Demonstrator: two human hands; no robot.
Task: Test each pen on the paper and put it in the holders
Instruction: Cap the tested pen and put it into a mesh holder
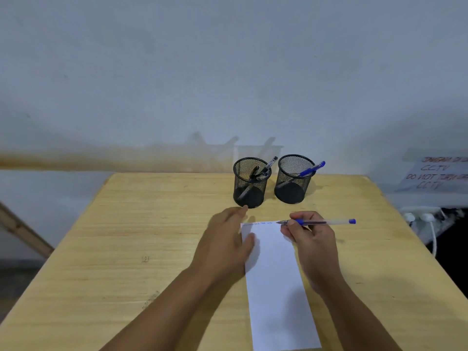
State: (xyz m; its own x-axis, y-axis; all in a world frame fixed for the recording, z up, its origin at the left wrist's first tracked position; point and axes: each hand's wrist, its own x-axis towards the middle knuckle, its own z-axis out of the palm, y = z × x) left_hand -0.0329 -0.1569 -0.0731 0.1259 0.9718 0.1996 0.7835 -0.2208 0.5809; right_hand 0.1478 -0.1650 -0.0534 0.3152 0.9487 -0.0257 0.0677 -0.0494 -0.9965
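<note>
A white strip of paper (276,282) lies on the wooden table (141,224), with small scribbles along its far edge. My right hand (312,239) pinches a clear pen with a blue cap end (326,221), its tip at the paper's far right corner. My left hand (225,236) rests flat on the paper's left edge, fingers straight. Two black mesh holders stand behind the paper: the left holder (250,183) has black pens in it, the right holder (293,179) has a blue pen (311,169).
A pale wall stands right behind the table. At the far right, a handwritten CCTV notice (435,174) hangs above a white power strip (423,216) with a cable. A wooden beam (22,231) leans at the left.
</note>
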